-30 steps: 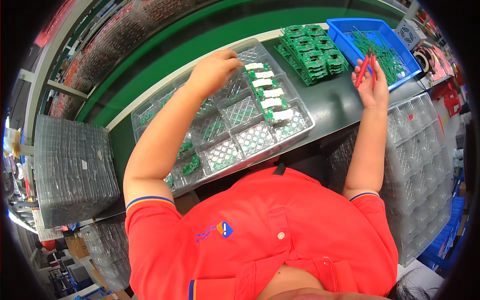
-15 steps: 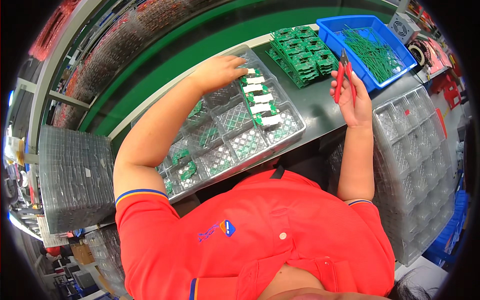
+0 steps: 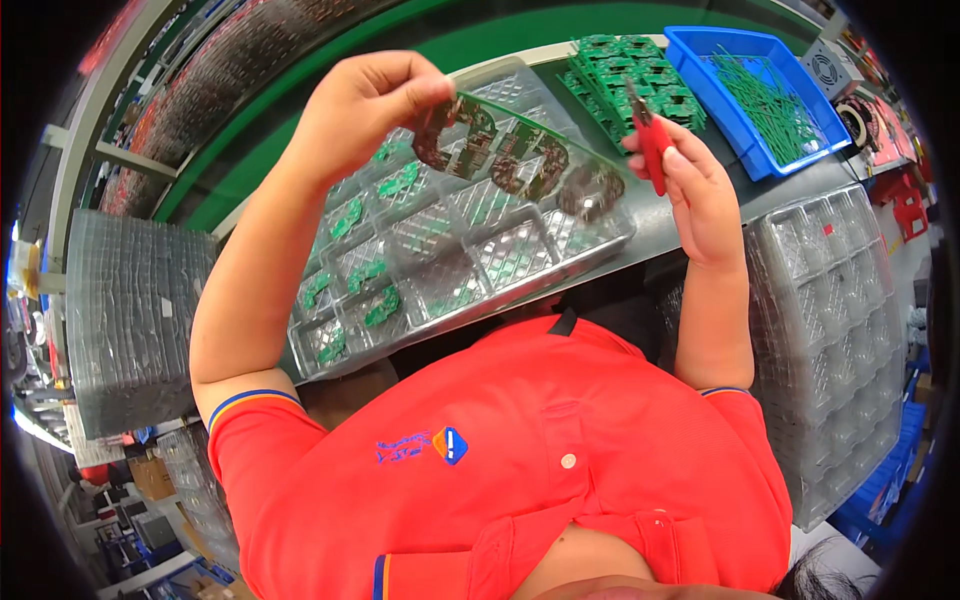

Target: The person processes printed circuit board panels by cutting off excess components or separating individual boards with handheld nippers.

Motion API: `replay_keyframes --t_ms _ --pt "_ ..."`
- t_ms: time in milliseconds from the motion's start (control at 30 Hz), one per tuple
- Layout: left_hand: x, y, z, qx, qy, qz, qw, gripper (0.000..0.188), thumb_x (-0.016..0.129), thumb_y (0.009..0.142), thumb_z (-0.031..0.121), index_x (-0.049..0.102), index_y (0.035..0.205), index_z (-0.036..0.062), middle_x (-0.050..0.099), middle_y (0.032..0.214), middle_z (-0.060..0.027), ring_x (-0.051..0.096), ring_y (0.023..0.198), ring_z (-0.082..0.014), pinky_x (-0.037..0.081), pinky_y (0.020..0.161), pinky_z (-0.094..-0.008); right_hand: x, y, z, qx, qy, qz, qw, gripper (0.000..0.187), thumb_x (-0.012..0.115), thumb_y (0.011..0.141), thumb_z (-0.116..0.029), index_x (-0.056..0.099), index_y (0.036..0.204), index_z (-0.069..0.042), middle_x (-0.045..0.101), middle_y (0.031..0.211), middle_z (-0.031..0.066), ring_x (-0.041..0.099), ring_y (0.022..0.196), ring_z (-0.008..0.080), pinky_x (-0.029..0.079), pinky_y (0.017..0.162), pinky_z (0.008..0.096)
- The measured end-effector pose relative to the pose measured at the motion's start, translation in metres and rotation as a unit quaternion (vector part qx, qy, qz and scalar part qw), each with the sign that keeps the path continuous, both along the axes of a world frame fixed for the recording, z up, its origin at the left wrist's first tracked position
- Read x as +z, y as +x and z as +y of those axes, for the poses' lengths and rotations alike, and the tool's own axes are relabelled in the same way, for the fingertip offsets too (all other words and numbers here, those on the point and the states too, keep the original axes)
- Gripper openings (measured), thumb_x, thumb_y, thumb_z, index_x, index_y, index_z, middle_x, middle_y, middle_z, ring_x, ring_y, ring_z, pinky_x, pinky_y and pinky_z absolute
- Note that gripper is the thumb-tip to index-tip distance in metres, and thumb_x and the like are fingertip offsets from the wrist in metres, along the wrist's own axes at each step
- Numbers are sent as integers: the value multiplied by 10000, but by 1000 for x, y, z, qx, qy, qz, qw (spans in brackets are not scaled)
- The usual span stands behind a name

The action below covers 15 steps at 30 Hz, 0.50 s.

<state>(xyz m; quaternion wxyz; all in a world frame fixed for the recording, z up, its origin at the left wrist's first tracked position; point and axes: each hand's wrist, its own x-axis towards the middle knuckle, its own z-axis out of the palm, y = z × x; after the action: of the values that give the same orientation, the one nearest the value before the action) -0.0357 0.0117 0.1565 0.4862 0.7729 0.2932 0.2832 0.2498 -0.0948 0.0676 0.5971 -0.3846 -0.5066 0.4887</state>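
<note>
My left hand (image 3: 378, 98) pinches one end of a circuit board panel (image 3: 530, 168), lifted above the clear plastic tray (image 3: 400, 352). The panel tilts, and several curved boards joined along a green edge show in it; its far end is blurred. In my right hand (image 3: 702, 195) are red-handled side cutters (image 3: 655, 155), jaws pointing up and away, near the panel's far end but apart from it. Loose green curved boards (image 3: 381, 306) lie in the left compartments of the tray.
Behind the cutters stands a stack of green board panels (image 3: 640, 75). Right of it, a blue bin (image 3: 720, 130) holds thin green strips (image 3: 765, 105). Stacked clear trays flank me on the left (image 3: 140, 320) and right (image 3: 830, 330). A green surface (image 3: 330, 95) runs behind the tray.
My left hand has raised the panel out of the tray and turned it, so white strips no longer show. The cutters in my right hand have moved left, toward the panel.
</note>
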Motion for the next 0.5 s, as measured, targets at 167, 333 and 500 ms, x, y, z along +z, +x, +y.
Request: replay_keyframes --t_ms 167,333,500 --pt "-1 -10 -38 89 -7 -14 996 214 554 860 229 573 786 29 568 673 0 537 578 -59 431 519 -195 27 -51 -15 99 76 -149 981 426 491 834 -117 436 1229 31 538 1108 125 479 1094 192 327 954 301" --pt "-3 -13 -77 120 25 41 992 201 551 866 219 569 786 36 549 639 13 504 559 -30 385 480 -173 29 -79 -25 124 129 -236 955 406 522 810 -134 487 1183 24 533 1083 125 495 1050 197 350 922 295" --pt "-10 -20 -89 132 63 54 988 178 558 860 196 578 799 30 555 639 22 490 559 -25 388 507 -166 24 -88 -32 103 166 -272 942 396 546 776 -105 522 1153 14 544 1042 121 513 970 177 393 844 269"
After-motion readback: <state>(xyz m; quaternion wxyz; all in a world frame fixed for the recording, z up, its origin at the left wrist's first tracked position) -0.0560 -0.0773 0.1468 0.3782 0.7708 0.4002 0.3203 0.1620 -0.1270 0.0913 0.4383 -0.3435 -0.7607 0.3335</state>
